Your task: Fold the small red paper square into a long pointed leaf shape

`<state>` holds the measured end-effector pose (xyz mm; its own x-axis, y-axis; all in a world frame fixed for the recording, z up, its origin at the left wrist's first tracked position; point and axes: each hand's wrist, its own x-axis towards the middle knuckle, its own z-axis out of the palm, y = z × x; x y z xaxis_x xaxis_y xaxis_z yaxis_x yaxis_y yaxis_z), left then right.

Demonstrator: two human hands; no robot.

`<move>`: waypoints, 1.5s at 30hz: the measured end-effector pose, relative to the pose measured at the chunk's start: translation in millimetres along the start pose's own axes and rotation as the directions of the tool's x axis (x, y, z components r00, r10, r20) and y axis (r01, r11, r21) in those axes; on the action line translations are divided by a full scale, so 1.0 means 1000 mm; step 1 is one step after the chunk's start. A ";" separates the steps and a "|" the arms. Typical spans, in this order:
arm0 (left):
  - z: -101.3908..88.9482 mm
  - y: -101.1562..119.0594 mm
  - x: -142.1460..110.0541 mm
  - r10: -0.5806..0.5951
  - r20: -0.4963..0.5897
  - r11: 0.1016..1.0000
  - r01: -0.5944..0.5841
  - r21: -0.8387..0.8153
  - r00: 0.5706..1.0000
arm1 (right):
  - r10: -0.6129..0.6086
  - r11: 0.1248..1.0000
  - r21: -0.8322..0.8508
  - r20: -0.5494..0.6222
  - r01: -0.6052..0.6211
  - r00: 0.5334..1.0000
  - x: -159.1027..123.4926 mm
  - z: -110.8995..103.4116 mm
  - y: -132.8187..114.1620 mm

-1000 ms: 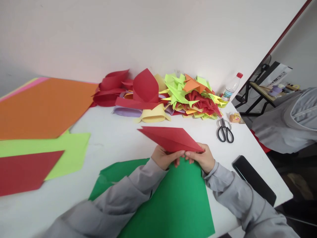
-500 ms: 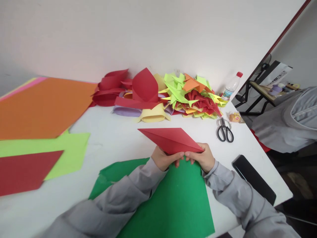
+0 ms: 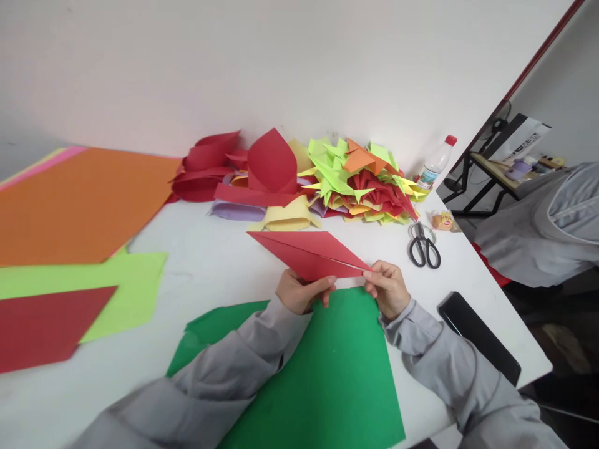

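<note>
A folded red paper, diamond-shaped with a crease along its length, is held up above the table between both hands. My left hand grips its lower edge, thumb on the near face and fingers tucked behind. At the right-hand point, my right hand pinches the paper's tip between thumb and fingers. A narrow gap shows along the crease near that tip. Beneath the hands lies a large green sheet, partly covered by my left forearm.
Along the wall sit red paper shapes and a heap of folded papers. Orange sheets, a lime sheet and a red sheet lie left. Scissors, a bottle and a black phone-like object are right.
My hands have moved apart, the right now pinching the red paper's right tip. The paper has shifted a little left and up, and a gap has opened along its crease.
</note>
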<state>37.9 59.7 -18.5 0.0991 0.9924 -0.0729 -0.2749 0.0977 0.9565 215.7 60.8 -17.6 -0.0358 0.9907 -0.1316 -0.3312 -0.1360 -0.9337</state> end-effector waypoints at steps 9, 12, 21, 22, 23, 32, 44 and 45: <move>0.001 0.000 0.000 -0.034 -0.009 0.999 0.034 -0.022 0.999 | -0.018 0.992 0.128 0.061 0.010 0.998 -0.001 0.001 0.000; 0.002 0.003 -0.001 -0.064 -0.018 0.995 0.062 -0.074 0.998 | -0.031 0.988 0.154 0.062 0.021 0.998 -0.001 0.001 0.000; 0.002 0.008 0.001 -0.113 -0.031 0.969 0.103 -0.223 0.993 | -0.013 0.981 0.195 0.095 -0.006 0.995 0.000 0.000 -0.004; 0.001 0.008 0.001 -0.119 -0.030 0.966 0.108 -0.235 0.992 | -0.013 0.979 0.203 0.096 -0.007 0.995 0.001 0.000 -0.004; 0.001 0.008 0.002 -0.125 -0.027 0.965 0.115 -0.237 0.992 | -0.011 0.978 0.206 0.102 -0.010 0.995 0.001 -0.001 -0.004; 0.004 0.003 -0.004 -0.009 0.111 1.000 0.007 0.022 0.994 | -0.054 0.977 -0.187 0.248 0.103 0.967 -0.008 0.005 -0.003; 0.009 0.003 -0.008 0.048 0.112 0.997 -0.054 0.050 0.993 | -0.037 0.982 -0.179 0.108 0.056 0.994 -0.012 0.008 -0.003; 0.007 0.002 -0.007 0.027 0.108 0.999 -0.032 0.040 0.994 | -0.027 0.987 -0.155 0.076 0.039 0.997 -0.011 0.008 -0.003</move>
<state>43.7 52.9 -13.9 0.1944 0.9808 -0.0157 -0.2395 0.0630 0.9689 209.7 50.6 -11.1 -0.0979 0.9919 -0.0805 -0.1818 -0.0973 -0.9785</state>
